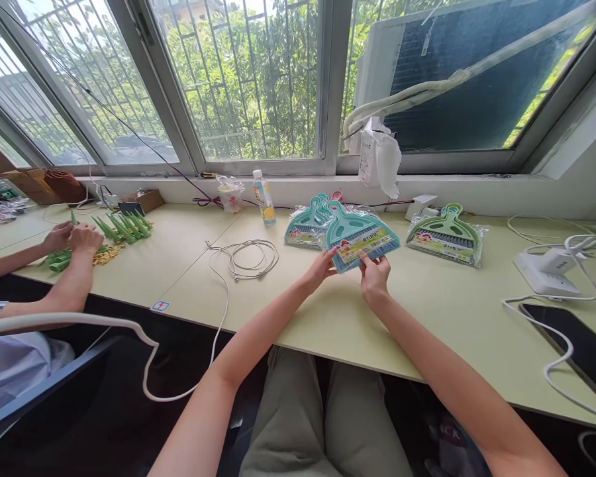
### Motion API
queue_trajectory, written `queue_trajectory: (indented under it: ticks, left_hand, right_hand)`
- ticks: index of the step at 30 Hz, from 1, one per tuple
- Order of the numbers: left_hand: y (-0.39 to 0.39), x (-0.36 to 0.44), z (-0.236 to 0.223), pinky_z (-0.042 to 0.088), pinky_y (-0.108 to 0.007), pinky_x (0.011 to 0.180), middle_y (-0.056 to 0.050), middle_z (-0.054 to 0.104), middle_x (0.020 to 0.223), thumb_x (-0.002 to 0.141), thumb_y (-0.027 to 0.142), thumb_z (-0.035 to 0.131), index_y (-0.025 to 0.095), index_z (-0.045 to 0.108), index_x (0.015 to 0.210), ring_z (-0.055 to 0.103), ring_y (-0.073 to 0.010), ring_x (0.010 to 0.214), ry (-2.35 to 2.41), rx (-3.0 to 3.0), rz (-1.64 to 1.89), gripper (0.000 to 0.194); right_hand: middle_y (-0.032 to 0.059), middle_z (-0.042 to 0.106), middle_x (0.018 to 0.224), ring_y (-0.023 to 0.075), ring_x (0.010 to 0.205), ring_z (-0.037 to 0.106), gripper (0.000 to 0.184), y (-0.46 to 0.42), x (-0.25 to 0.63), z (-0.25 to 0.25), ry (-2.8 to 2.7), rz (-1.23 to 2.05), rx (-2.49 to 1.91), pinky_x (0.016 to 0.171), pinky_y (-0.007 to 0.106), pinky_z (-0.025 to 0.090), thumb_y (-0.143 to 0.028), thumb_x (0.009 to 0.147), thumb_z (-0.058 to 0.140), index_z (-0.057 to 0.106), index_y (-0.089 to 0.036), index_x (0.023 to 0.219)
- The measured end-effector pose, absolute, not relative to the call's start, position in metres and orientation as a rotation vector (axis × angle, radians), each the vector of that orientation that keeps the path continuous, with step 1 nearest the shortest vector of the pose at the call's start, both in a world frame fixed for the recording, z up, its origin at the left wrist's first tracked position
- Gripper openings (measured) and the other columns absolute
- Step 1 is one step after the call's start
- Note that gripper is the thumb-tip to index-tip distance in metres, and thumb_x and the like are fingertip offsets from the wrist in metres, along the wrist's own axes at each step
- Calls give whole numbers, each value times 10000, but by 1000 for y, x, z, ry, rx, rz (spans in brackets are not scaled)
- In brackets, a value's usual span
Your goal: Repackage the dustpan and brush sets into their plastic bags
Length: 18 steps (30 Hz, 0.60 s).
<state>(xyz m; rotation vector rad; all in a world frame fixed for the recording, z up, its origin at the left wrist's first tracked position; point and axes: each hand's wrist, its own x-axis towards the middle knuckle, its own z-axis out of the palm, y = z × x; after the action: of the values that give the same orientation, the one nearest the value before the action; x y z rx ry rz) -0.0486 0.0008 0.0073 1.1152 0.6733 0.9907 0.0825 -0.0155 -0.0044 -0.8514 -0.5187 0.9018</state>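
A teal mini dustpan and brush set [362, 232] in a clear wrapper with a printed label is tilted up above the table. My left hand [321, 268] grips its lower left corner, and my right hand [375, 275] pinches its bottom edge near the middle. Just behind it, to the left, lie more wrapped teal sets [302, 225], partly covered by the held one; a bit of red handle shows there. To the right of my hands rests a small pile of wrapped green sets [444, 235].
A coiled cable [251, 258] and a drink bottle [263, 199] are on the left. A power strip [546, 271] and a phone [571, 338] are on the right. At far left, a co-worker's hands [77, 238] handle green pieces near a green bundle [124, 227].
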Motion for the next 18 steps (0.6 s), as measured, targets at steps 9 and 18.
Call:
queue_trajectory:
  ticks: [9,18]
  left_hand:
    - [-9,-49,4,475,-456,997,-104,537,1387,800,385,704,239,515,1268,566,-261,1203,627,1117,966,525]
    - [-3,-52,4,546,-485,881,-137,675,1159,759,263,683,143,599,1139,681,-244,937,705,1120,986,407]
  right_hand:
    - [66,692,1056,221,1037,652,483,-14,83,-7,-551,959,-817,895,371,565,-265,566,825,608,-210,994]
    - [39,688,999,191,951,668,450,-13,77,-11,-539,995,-837,818,321,582,-241,574,795,589,-215,973]
